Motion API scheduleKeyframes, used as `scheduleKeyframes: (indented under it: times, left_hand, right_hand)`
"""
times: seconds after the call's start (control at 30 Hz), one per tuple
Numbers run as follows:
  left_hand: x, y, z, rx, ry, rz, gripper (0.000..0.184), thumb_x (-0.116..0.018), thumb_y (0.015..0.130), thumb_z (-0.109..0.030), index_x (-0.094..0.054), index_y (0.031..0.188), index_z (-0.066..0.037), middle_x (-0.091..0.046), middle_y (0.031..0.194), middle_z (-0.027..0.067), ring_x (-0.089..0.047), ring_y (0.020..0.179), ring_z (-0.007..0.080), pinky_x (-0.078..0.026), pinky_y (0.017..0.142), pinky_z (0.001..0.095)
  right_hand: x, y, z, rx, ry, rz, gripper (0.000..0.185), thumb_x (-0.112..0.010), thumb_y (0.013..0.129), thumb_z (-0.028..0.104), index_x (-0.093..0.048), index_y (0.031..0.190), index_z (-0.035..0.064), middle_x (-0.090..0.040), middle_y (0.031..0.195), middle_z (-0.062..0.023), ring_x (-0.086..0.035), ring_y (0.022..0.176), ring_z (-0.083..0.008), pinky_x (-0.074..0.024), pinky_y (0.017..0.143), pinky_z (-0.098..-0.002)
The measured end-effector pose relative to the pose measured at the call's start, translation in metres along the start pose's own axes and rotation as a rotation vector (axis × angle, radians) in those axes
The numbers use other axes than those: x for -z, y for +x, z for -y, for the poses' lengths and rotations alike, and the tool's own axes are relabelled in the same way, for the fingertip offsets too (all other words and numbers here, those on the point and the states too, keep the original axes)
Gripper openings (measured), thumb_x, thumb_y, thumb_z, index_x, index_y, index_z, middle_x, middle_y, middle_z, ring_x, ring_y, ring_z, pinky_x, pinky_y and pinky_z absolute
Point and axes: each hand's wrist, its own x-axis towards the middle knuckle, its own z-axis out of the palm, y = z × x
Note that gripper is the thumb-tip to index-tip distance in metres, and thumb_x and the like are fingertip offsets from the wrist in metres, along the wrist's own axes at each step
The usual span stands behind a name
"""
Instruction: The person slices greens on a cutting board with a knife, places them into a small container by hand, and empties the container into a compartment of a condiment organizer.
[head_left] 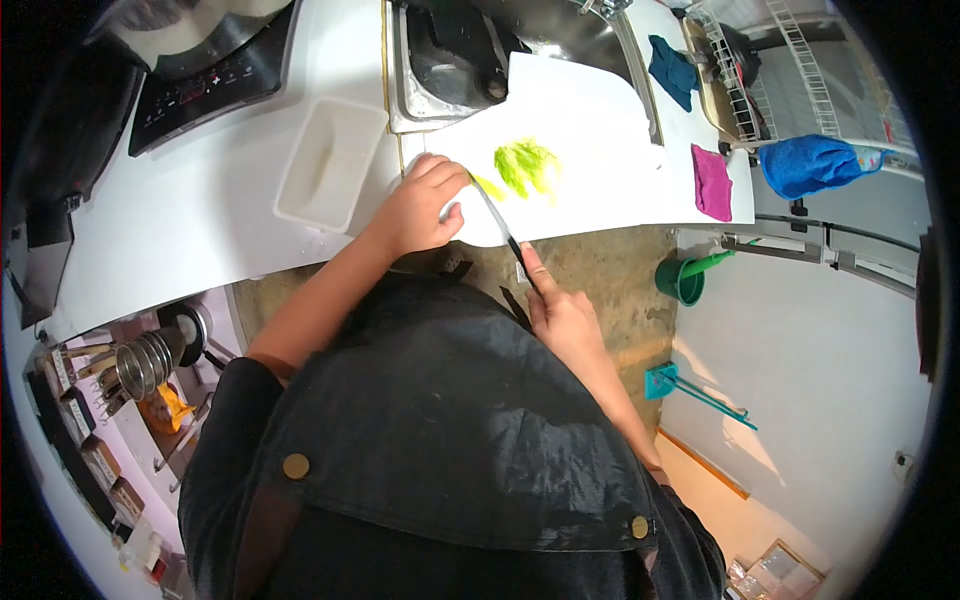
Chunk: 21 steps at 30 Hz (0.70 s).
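Note:
My right hand (565,315) is closed round the black handle of a knife (490,207), its forefinger stretched along the top. The blade points away from me over a white cutting board (600,120). Beside the blade's tip, my left hand (425,205) rests at the board's left side with its fingers curled down. Whatever lies under those fingers is hidden. Just right of the blade is a thin yellow-green strip (488,187). Further right sits a small heap of cut leafy greens (527,167).
A white plastic tub (330,165) stands left of the board. Behind are a black induction cooker (215,95), a metal tray (410,115) with a black item, and a sink (560,30). Cloths lie at right, including a pink cloth (711,182). A green bucket (680,283) is on the floor.

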Motion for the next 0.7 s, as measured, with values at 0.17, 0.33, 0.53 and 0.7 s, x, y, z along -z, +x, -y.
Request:
scheduleKeyframes:
  times: [0.17, 0.33, 0.53, 0.7]
  left_hand:
    - [0.000, 0.000, 0.000, -0.007, -0.003, -0.001, 0.035, -0.064, 0.069, -0.004, -0.062, 0.103, 0.003, -0.061, 0.107, 0.0178, -0.055, 0.104, 0.0366, -0.047, 0.091, 0.0434]
    - [-0.002, 0.001, 0.003, -0.003, -0.008, -0.008, 0.034, -0.064, 0.069, -0.003, -0.062, 0.102, 0.002, -0.060, 0.106, 0.0178, -0.055, 0.102, 0.0361, -0.047, 0.090, 0.0429]
    - [-0.004, -0.002, 0.002, 0.064, -0.042, -0.011, 0.033, -0.063, 0.069, -0.004, -0.063, 0.101, 0.003, -0.060, 0.107, 0.0161, -0.053, 0.105, 0.0347, -0.046, 0.093, 0.0418]
    - [-0.004, -0.002, 0.004, 0.031, -0.030, -0.007, 0.033, -0.063, 0.069, -0.004, -0.063, 0.102, 0.003, -0.060, 0.107, 0.0164, -0.053, 0.105, 0.0346, -0.046, 0.093, 0.0417]
  right_hand:
    - [-0.004, 0.007, 0.001, 0.002, 0.005, 0.008, 0.059, -0.052, 0.091, 0.014, -0.039, 0.148, 0.0254, -0.064, 0.073, -0.0265, -0.064, 0.070, -0.0452, -0.0510, 0.073, -0.0548]
    - [-0.015, 0.022, -0.003, 0.047, -0.022, -0.045, 0.060, -0.051, 0.090, 0.012, -0.039, 0.148, 0.0247, -0.063, 0.073, -0.0270, -0.063, 0.070, -0.0458, -0.0508, 0.071, -0.0552]
    - [-0.010, -0.015, -0.020, 0.015, 0.047, -0.009, 0.062, -0.053, 0.091, 0.012, -0.037, 0.149, 0.0247, -0.063, 0.074, -0.0281, -0.063, 0.069, -0.0457, -0.0488, 0.069, -0.0553]
    - [0.003, -0.019, -0.015, 0.000, 0.123, -0.039, 0.066, -0.056, 0.090, 0.013, -0.034, 0.150, 0.0286, -0.062, 0.072, -0.0265, -0.062, 0.070, -0.0447, -0.0491, 0.071, -0.0538]
